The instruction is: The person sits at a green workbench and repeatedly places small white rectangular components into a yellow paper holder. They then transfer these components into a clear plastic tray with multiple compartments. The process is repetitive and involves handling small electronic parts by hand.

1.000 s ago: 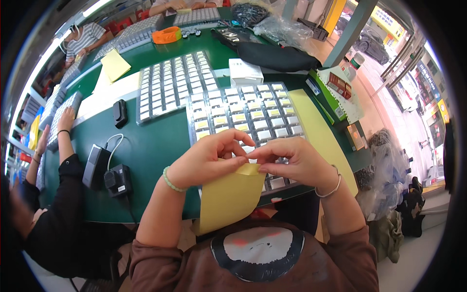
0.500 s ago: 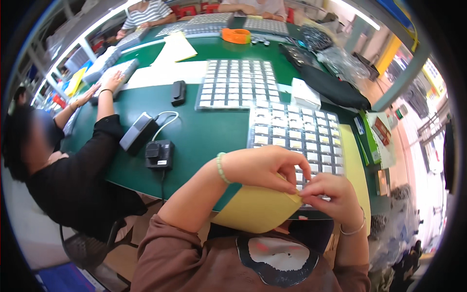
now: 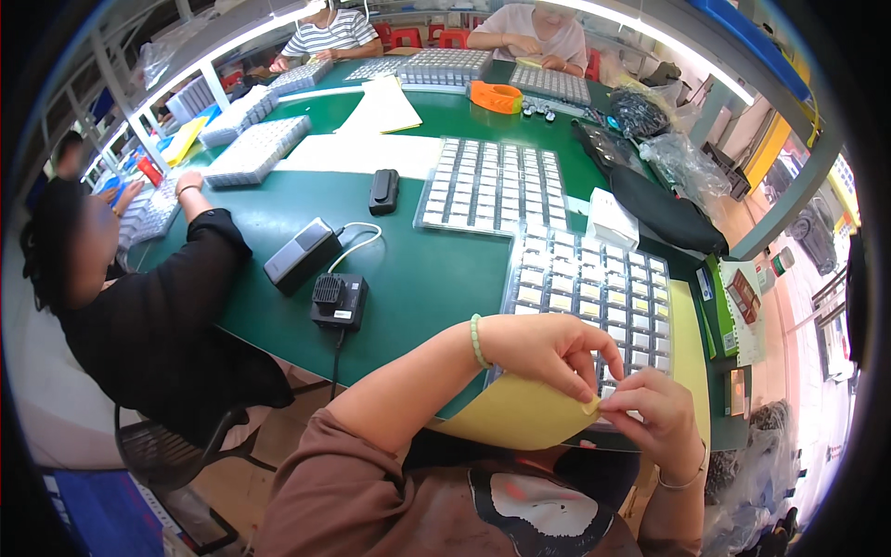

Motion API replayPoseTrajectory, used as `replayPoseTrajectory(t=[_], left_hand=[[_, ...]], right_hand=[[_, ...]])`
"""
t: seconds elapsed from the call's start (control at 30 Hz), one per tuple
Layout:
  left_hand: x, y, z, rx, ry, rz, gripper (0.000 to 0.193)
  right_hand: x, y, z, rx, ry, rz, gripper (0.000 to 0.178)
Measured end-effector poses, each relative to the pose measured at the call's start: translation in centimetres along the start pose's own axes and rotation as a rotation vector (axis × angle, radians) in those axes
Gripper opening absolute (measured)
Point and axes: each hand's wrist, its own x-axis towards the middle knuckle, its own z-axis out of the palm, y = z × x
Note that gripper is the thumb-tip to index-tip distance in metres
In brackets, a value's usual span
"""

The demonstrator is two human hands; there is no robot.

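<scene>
The step in hand looks like fine fingertip work at the upper right corner of a yellow paper sheet [image 3: 520, 415], which hangs over the near edge of the green worktop [image 3: 418, 288], in front of the near tray [image 3: 511, 278]. The left hand [image 3: 548, 348] is drawn into a pinch, thumb low at that corner and index finger arched above; it appears to carry the sheet. The right hand [image 3: 664, 408] brings thumb and index fingertips nearly together at a small yellow tab [image 3: 591, 406] there; whether they grip it is too small to tell.

To do this well, let the left hand steady the paper close to the tab, so the loose sheet does not buckle or swing. The right fingertips should take only the tab's edge and draw it away low and slowly, since a sharp upward tug could crease or tear it. Both wrists are best kept clear of the small white blocks [image 3: 615, 333] in the tray: a dragging sleeve or the green bead bracelet [image 3: 478, 342] could nudge them out of their rows.
</scene>
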Motion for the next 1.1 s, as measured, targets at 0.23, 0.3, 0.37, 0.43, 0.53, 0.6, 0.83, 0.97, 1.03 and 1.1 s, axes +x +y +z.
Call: replayPoseTrajectory(t=[0.23,0.3,0.37,0.43,0.53,0.6,0.83,0.97,1.03,1.1], left_hand=[[-0.4,0.2,0.0,-0.037,0.160,-0.012,0.030],[-0.5,0.6,-0.1,-0.101,0.216,-0.015,0.028],[-0.1,0.7,-0.3,-0.126,0.271,-0.025,0.026],[0.3,0.6,-0.2,-0.160,0.343,-0.040,0.024],[1.0,1.0,-0.1,-0.009,0.474,-0.098,0.022],[1.3,0.5,-0.4,0.046,0.505,-0.109,0.023],[1.9,-0.2,-0.2,0.138,0.512,-0.118,0.024],[2.0,-0.1,0.3,0.132,0.419,-0.128,0.024],[1.9,-0.1,0.1,0.228,0.457,-0.157,0.028],[2.1,0.0,-0.1,0.407,0.504,-0.156,0.033]], right_hand=[[-0.3,1.9,1.7,0.093,0.321,-0.119,0.026],[-0.6,2.8,2.5,0.296,0.421,-0.059,0.021],[-0.4,3.2,2.7,0.454,0.476,-0.020,0.015],[-0.3,4.0,3.0,0.612,0.526,0.062,0.013],[-0.2,4.6,2.8,0.801,0.560,0.274,0.006],[0.2,4.8,2.8,0.834,0.577,0.418,0.007],[0.7,5.9,3.0,0.830,0.563,0.377,0.012],[1.2,5.8,2.7,1.005,0.669,0.479,0.014],[1.4,6.5,2.4,0.890,0.670,0.446,0.014],[1.6,7.8,1.6,0.662,0.604,0.486,0.014]])
